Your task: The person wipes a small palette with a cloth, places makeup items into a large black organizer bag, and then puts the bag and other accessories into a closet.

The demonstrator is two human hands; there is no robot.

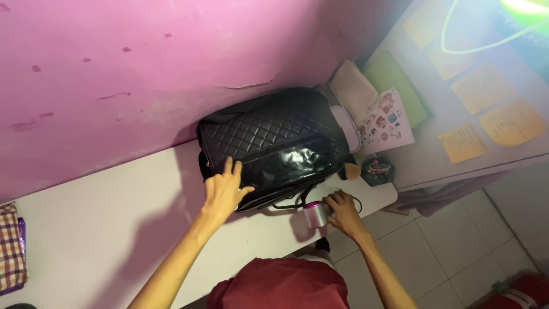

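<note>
Black quilted bag (274, 146) flat on white table (86, 240), back against pink wall (114, 68), long axis running left-right across view. Left hand (224, 190) resting on bag's near-left corner, fingers spread, gripping nothing. Right hand (342, 212) at table's front edge, fingers curled around small silver-and-pink cylindrical device (314, 214), just off bag's near-right corner beside strap. Left hand nearer bag. Sticker sheet (386, 121), small dark pot (377, 170) further right.

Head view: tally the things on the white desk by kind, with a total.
Black quilted bag: 1, left hand on it
Small silver-and-pink cylinder: 1, right hand on it
Dark pot of small items: 1
Sticker sheet: 1
Checked cloth: 1
Total: 5
</note>
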